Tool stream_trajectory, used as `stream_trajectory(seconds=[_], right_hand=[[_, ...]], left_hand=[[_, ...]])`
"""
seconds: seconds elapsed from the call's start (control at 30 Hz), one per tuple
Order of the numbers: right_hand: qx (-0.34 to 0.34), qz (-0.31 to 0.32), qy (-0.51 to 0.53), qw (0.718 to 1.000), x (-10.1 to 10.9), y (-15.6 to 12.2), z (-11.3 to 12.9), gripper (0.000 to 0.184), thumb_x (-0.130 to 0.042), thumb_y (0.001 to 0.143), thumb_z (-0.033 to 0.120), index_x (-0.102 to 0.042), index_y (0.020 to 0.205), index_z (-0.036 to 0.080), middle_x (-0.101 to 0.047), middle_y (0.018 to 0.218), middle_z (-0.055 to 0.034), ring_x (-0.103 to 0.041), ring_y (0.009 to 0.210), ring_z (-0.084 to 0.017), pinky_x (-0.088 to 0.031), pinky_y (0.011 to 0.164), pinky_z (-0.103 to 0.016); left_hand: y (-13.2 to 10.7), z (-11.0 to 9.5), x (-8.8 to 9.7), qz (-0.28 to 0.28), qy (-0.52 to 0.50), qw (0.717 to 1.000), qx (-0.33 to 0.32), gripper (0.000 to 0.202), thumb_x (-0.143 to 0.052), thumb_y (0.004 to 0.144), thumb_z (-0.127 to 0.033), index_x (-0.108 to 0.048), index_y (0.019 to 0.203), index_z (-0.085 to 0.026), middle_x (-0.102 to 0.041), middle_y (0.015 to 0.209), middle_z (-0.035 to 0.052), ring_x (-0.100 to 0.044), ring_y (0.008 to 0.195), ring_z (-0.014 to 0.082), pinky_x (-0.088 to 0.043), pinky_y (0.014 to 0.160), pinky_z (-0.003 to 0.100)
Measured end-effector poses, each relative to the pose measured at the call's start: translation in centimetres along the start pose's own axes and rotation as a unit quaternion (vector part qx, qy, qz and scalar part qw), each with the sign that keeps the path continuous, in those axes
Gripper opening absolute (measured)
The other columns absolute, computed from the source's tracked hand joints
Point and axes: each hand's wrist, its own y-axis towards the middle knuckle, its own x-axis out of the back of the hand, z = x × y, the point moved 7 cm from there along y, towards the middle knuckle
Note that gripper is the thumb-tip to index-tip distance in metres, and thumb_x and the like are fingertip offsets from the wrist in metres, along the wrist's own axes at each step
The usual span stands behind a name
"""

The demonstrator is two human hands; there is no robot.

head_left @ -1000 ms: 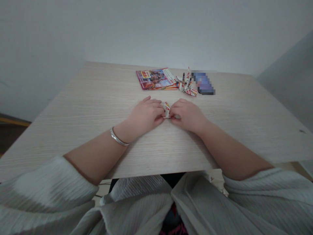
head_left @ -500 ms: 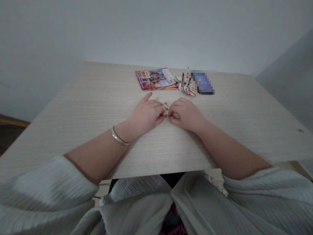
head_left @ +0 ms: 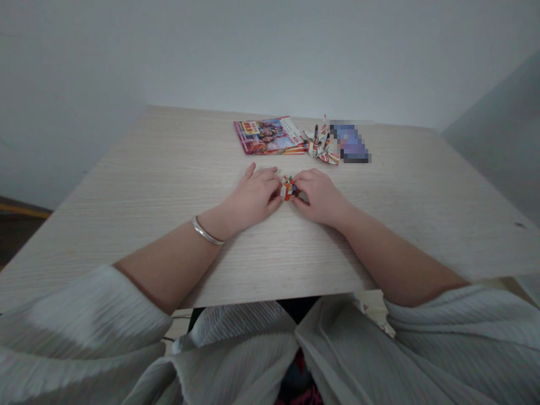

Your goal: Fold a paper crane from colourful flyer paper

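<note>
Between my two hands is a small folded piece of printed paper, white with orange, red, green and dark patches. My left hand pinches its left side with thumb and fingertips. From the right, my right hand grips the other side in the same way. Both hands rest low over the table, and the fingertips hide the paper's edges. Beyond them stands a folded paper crane with red and white print, touched by neither hand.
Colourful printed leaflets lie stacked at the back of the pale wooden table, left of the crane. A phone-like dark object, blurred by pixels, lies to its right. A wall rises behind the table.
The small paper has turned or been refolded between my fingers, so more orange, green and dark print shows. My hands have shifted only slightly.
</note>
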Motion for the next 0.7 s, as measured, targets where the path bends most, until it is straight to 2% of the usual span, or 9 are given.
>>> stream_trajectory(seconds=[0.13, 0.27, 0.5, 0.7], right_hand=[[-0.035, -0.004, 0.03, 0.999, 0.3, 0.1, -0.7, 0.012, -0.061, 0.087, 0.027, -0.068, 0.086, 0.017, -0.073, 0.095, -0.0112, -0.061, 0.092, -0.026, -0.043, 0.088, -0.04], [-0.084, -0.031, 0.072, 0.993, 0.7, 0.1, -1.4, 0.009, -0.063, 0.087, 0.027, -0.068, 0.086, 0.02, -0.073, 0.087, -0.0065, -0.063, 0.088, -0.024, -0.041, 0.082, -0.037], [-0.122, -0.026, 0.079, 0.989, 0.4, 0.2, -1.8, 0.005, -0.065, 0.085, 0.023, -0.068, 0.082, 0.02, -0.074, 0.084, -0.0064, -0.063, 0.085, -0.024, -0.041, 0.08, -0.036], [-0.12, -0.042, 0.059, 0.99, 0.2, 0.3, -1.8, 0.007, -0.065, 0.085, 0.024, -0.067, 0.08, 0.02, -0.075, 0.085, -0.0065, -0.064, 0.085, -0.024, -0.041, 0.082, -0.037]], left_hand=[[0.1, 0.3, 0.1, -0.005, -0.031, 0.999, 0.024, 0.016, -0.053, 0.094, -0.026, -0.066, 0.094, -0.019, -0.073, 0.12, 0.0138, -0.05, 0.145, 0.0326, -0.019, 0.125, 0.069], [0.2, 0.6, 0.4, -0.01, -0.059, 0.996, 0.06, 0.012, -0.057, 0.091, -0.027, -0.067, 0.089, -0.02, -0.073, 0.123, 0.0133, -0.053, 0.143, 0.0312, -0.018, 0.125, 0.069], [0.2, 0.6, 0.6, -0.013, -0.075, 0.993, 0.091, 0.013, -0.059, 0.089, -0.028, -0.067, 0.085, -0.02, -0.074, 0.118, 0.0117, -0.055, 0.14, 0.0327, -0.016, 0.124, 0.072], [0.1, 0.9, 0.2, -0.032, -0.089, 0.991, 0.098, 0.01, -0.061, 0.087, -0.029, -0.065, 0.083, -0.021, -0.076, 0.106, 0.0072, -0.058, 0.135, 0.0337, -0.015, 0.124, 0.073]])
